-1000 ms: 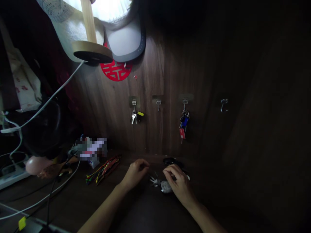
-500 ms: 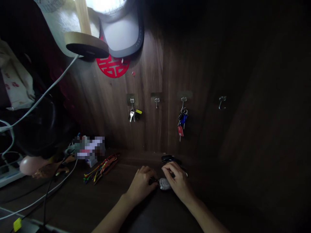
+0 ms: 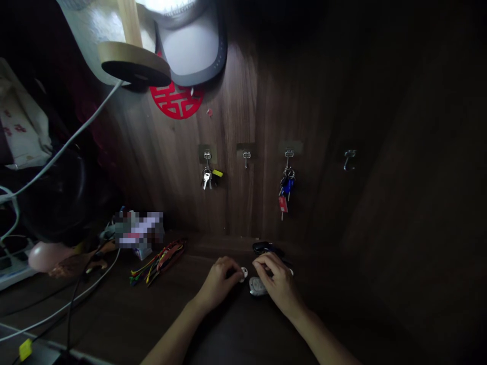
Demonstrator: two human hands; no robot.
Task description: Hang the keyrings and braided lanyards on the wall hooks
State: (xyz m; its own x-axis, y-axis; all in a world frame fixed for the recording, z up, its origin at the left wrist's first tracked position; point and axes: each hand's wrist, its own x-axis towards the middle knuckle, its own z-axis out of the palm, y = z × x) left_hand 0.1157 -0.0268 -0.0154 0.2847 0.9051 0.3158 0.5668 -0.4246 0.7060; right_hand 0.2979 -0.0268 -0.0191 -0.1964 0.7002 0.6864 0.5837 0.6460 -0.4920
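Note:
My left hand [image 3: 221, 280] is closed at the fingertips on a small silver key [image 3: 244, 274], of which only the round head shows clearly. Just across from it, my right hand [image 3: 278, 280] rests low over the dark desk with its fingers curled and pinched together; what they hold is hidden. A silver-grey oval key fob [image 3: 256, 287] lies between the hands, partly beneath my right hand. Behind that hand lies a black key fob [image 3: 262, 247], and a bit of something pale peeks out on its right side.
On the wooden wall, two bunches of keys [image 3: 206, 178] and keys with blue and red tags [image 3: 288, 186] hang from hooks; a bare hook [image 3: 246, 158] and another hook [image 3: 349, 159] flank them. Colourful cords [image 3: 163, 258], cables and a lamp [image 3: 135, 63] are at left.
My left hand has drawn slightly left, away from the silver fob, and the silver key head now shows at its fingertips. My right hand has stayed nearly still.

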